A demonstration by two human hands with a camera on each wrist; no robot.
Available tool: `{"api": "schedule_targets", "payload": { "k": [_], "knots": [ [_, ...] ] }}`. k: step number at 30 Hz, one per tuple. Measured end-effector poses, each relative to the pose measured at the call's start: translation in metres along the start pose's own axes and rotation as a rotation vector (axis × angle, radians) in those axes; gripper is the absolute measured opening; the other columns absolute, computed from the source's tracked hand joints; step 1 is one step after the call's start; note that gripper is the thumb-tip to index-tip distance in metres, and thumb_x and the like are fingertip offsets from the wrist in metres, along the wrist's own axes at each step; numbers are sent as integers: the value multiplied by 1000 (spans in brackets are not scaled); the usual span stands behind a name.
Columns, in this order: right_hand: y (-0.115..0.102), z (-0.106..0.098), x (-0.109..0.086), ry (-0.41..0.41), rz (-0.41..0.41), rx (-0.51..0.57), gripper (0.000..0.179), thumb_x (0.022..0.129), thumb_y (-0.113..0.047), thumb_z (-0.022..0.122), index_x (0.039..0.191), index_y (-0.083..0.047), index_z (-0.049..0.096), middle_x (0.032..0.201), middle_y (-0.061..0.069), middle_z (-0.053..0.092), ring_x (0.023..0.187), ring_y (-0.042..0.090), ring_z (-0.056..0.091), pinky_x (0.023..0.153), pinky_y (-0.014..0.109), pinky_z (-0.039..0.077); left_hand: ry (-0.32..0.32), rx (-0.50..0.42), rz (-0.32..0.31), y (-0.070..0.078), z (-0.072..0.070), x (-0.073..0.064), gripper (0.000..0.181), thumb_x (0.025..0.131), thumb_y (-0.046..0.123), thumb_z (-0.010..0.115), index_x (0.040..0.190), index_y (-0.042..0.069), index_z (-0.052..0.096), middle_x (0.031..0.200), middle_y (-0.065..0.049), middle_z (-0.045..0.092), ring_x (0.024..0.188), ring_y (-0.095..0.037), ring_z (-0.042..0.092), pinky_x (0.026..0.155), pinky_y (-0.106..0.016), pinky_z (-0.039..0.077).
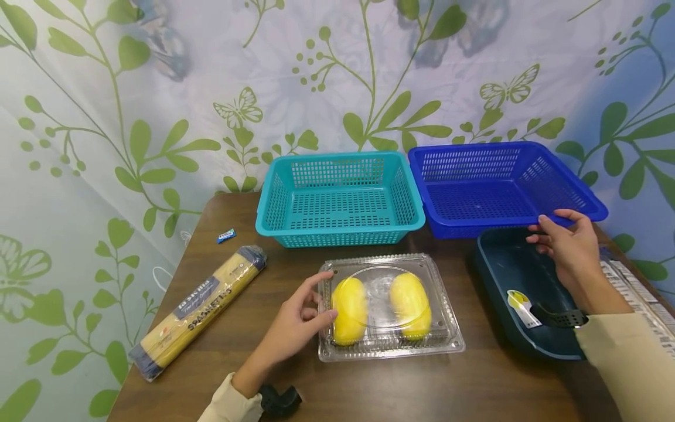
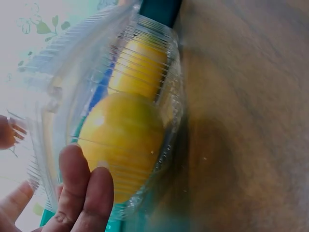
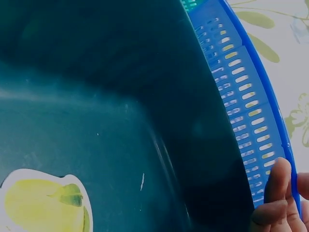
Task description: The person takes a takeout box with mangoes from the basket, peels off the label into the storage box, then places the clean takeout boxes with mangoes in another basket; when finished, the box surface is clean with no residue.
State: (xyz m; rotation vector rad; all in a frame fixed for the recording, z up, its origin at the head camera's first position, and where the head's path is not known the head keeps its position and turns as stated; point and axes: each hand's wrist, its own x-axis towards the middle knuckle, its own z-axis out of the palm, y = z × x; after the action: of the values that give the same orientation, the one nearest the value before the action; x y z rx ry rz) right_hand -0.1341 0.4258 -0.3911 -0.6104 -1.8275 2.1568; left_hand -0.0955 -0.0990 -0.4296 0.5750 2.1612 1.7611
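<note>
A clear plastic clamshell box [image 1: 377,349] lies on the table with two yellow mangoes [image 1: 350,313] [image 2: 123,142] inside and its lid down. My left hand [image 1: 303,310] is at the box's left edge, thumb and index fingertip at the lid's rim, the other fingers loosely bent beside it. My right hand [image 1: 575,249] hangs over the far right part of a dark teal tub [image 1: 501,293], fingers loosely bent near the front rim of a blue basket [image 1: 485,196]; nothing shows in its grasp. Whether it touches the rim is unclear. A yellow-fruit sticker [image 3: 46,205] is inside the tub.
A turquoise basket [image 1: 337,231] stands at the back, beside the blue one. On the left lie a spaghetti pack [image 1: 197,310] and a small blue wrapped packet [image 1: 225,235]. Printed packaging [image 1: 640,287] shows right of the tub. A patterned curtain [image 1: 337,70] hangs behind the table.
</note>
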Motion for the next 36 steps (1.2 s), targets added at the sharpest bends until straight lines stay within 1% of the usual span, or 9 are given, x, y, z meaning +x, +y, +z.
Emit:
{"api": "schedule_targets", "payload": {
  "k": [3, 5, 9, 12, 18, 21, 24, 29, 36],
  "knots": [
    [0, 1, 0, -9, -2, 43, 47, 93, -26, 75, 122, -29, 39, 86, -2, 73, 60, 16, 65, 55, 24, 50, -9, -21, -1, 3, -2, 1, 65, 97, 15, 72, 153, 30, 43, 95, -13, 56, 52, -25, 55, 51, -23, 44],
    [1, 1, 0, -11, -1, 53, 46, 93, -24, 74, 122, -29, 38, 86, -2, 73, 58, 16, 60, 54, 24, 48, -13, -25, -3, 6, -3, 1, 64, 97, 14, 72, 152, 30, 43, 95, -13, 56, 53, -29, 56, 51, -24, 44],
    [1, 1, -1, -8, 2, 48, 45, 94, -23, 73, 122, -29, 38, 86, -3, 73, 56, 15, 55, 54, 24, 45, -28, -10, 2, 16, -6, 5, 64, 96, 15, 71, 151, 33, 44, 99, -13, 54, 50, -20, 49, 51, -23, 42],
    [1, 1, -3, -12, 3, 61, 44, 95, -22, 72, 122, -29, 38, 86, -3, 73, 54, 15, 51, 52, 24, 43, -51, 10, 26, 28, -9, 12, 65, 97, 16, 72, 152, 35, 44, 104, -13, 53, 50, -15, 45, 52, -24, 40],
    [1, 1, -3, -20, 2, 93, 43, 96, -21, 71, 122, -29, 38, 86, -2, 73, 52, 15, 41, 48, 29, 28, -75, 36, 95, 53, -16, 27, 65, 97, 18, 71, 152, 37, 43, 113, -14, 54, 54, -18, 52, 53, -28, 42],
    [1, 2, -2, -18, 1, 83, 42, 95, -23, 71, 122, -29, 39, 85, -4, 73, 50, 14, 37, 47, 31, 24, -59, 38, 127, 62, -17, 36, 64, 97, 18, 70, 152, 36, 44, 113, -14, 54, 54, -17, 51, 53, -29, 42],
    [1, 3, -1, -10, 2, 77, 41, 96, -24, 71, 121, -30, 39, 85, -4, 73, 50, 15, 38, 47, 31, 24, -50, 26, 159, 70, -17, 46, 64, 97, 16, 70, 152, 35, 45, 110, -14, 54, 54, -16, 50, 53, -28, 42],
    [2, 2, 1, 8, 1, 61, 41, 95, -25, 71, 121, -31, 40, 85, -5, 73, 50, 14, 37, 47, 30, 24, -68, -1, 202, 87, -17, 65, 64, 97, 15, 70, 153, 33, 45, 102, -14, 53, 53, -19, 51, 53, -29, 40],
    [2, 1, 1, -1, 1, 81, 42, 95, -23, 72, 120, -30, 39, 84, -5, 73, 49, 14, 36, 47, 30, 23, -103, -55, 207, 107, -18, 101, 60, 99, 15, 66, 153, 31, 44, 98, -16, 54, 54, -28, 55, 58, -32, 49]
  ]
}}
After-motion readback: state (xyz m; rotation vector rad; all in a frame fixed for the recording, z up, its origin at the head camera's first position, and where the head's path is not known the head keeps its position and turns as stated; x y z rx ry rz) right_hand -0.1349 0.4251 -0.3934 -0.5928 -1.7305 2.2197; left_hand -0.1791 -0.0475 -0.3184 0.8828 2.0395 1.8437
